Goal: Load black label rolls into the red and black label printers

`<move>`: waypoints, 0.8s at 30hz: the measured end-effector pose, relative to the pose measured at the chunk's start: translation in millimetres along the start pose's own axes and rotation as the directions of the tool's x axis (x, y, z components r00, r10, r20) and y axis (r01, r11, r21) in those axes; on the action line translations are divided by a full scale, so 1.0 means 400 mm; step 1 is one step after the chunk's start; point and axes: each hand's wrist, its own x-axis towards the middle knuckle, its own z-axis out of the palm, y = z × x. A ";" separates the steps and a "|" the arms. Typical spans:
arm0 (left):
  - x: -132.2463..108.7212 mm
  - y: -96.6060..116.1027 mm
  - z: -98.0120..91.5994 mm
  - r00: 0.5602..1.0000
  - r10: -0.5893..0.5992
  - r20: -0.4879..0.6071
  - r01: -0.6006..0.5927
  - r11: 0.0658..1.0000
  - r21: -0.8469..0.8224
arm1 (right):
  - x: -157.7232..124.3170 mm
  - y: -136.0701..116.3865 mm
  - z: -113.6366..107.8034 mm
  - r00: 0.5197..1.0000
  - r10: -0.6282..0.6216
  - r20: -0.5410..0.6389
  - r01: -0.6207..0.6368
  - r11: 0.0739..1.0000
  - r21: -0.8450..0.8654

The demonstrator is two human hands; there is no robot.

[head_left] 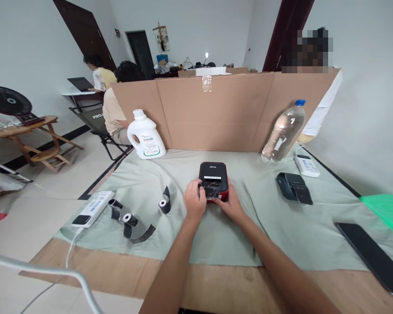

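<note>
A small red and black label printer stands on the grey-green cloth in the middle of the table. My left hand grips its near left corner, thumb and fingers pinched at the front opening. My right hand is wrapped round its near right side. A strip of shiny dark tape shows at the printer's front between both hands. To the left lie three small rolls with dark tape curling off them.
A white jug and a clear water bottle stand by the cardboard screen. A second black printer, a white power strip, another white strip and a dark tablet lie around. People sit beyond the screen.
</note>
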 end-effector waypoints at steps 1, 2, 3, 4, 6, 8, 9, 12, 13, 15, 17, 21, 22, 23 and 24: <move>0.000 -0.002 0.000 1.000 0.001 0.009 -0.001 1.000 0.007 | -0.001 0.000 -0.001 1.000 -0.007 0.005 0.007 1.000 -0.005; 0.000 -0.004 0.000 1.000 0.001 0.014 -0.001 1.000 0.005 | -0.002 0.000 -0.003 1.000 -0.013 0.012 0.013 1.000 -0.010; -0.002 -0.007 0.000 1.000 0.003 0.017 -0.003 1.000 -0.006 | -0.003 0.000 -0.005 1.000 -0.014 0.021 0.014 1.000 -0.015; -0.005 -0.010 0.001 1.000 0.009 0.020 -0.009 1.000 -0.024 | -0.005 -0.001 -0.010 1.000 -0.010 0.029 0.010 1.000 -0.019; -0.013 -0.019 0.004 0.999 0.032 0.025 -0.030 0.997 -0.069 | -0.006 -0.007 -0.024 1.000 0.005 0.029 -0.004 1.000 -0.025; -0.023 -0.028 0.009 0.998 0.065 0.019 -0.062 0.992 -0.110 | 0.002 -0.019 -0.050 1.000 0.002 0.013 -0.002 1.000 -0.027; -0.027 -0.031 0.012 0.997 0.081 0.012 -0.079 0.989 -0.123 | 0.012 -0.028 -0.066 1.000 -0.014 0.002 0.014 0.999 -0.029; -0.036 -0.037 0.020 0.994 0.111 -0.009 -0.111 0.982 -0.150 | 0.069 -0.060 -0.117 0.997 -0.082 -0.015 0.081 0.996 -0.045; -0.037 -0.037 0.021 0.994 0.108 -0.014 -0.109 0.981 -0.162 | 0.096 -0.072 -0.131 0.996 -0.093 -0.001 0.093 0.994 -0.062; -0.036 -0.037 0.022 0.996 0.086 -0.027 -0.090 0.977 -0.193 | 0.155 -0.093 -0.148 0.994 -0.090 0.065 0.097 0.988 -0.121; -0.035 -0.037 0.021 0.997 0.062 -0.038 -0.068 0.973 -0.218 | 0.211 -0.111 -0.147 0.984 -0.065 0.169 0.100 0.973 -0.206; -0.031 -0.039 0.019 0.999 0.046 -0.020 -0.050 0.969 -0.244 | 0.282 -0.137 -0.116 0.943 -0.021 0.332 0.140 0.930 -0.341; -0.031 -0.039 0.019 0.999 0.043 -0.013 -0.045 0.968 -0.246 | 0.291 -0.142 -0.109 0.926 -0.009 0.378 0.149 0.927 -0.344; -0.031 -0.040 0.019 0.999 0.041 -0.007 -0.041 0.968 -0.246 | 0.298 -0.146 -0.104 0.905 0.010 0.426 0.147 0.931 -0.335; -0.031 -0.040 0.019 0.999 0.038 -0.002 -0.038 0.969 -0.246 | 0.304 -0.149 -0.100 0.883 0.035 0.468 0.133 0.938 -0.321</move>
